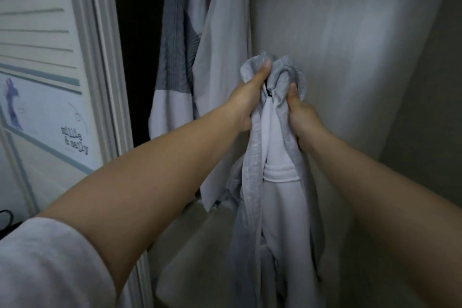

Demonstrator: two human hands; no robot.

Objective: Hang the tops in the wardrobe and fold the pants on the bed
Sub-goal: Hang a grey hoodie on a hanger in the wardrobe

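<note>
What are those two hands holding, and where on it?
Both the left hand and right hand grip a grey-and-white top by its bunched upper end.

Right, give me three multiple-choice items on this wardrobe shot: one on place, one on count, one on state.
1. Where is the bunched grey-and-white top?
A. On the floor
B. Held up before the wardrobe's pale inner wall
C. On a bed

2. How many hands grip it?
A. None
B. One
C. Two

3. The white louvred wardrobe door is:
A. Open
B. Closed
C. Missing

B: the top hangs from the hands beside the wall.
C: left hand and right hand both clutch it.
A: hanging garments show past it.
</note>
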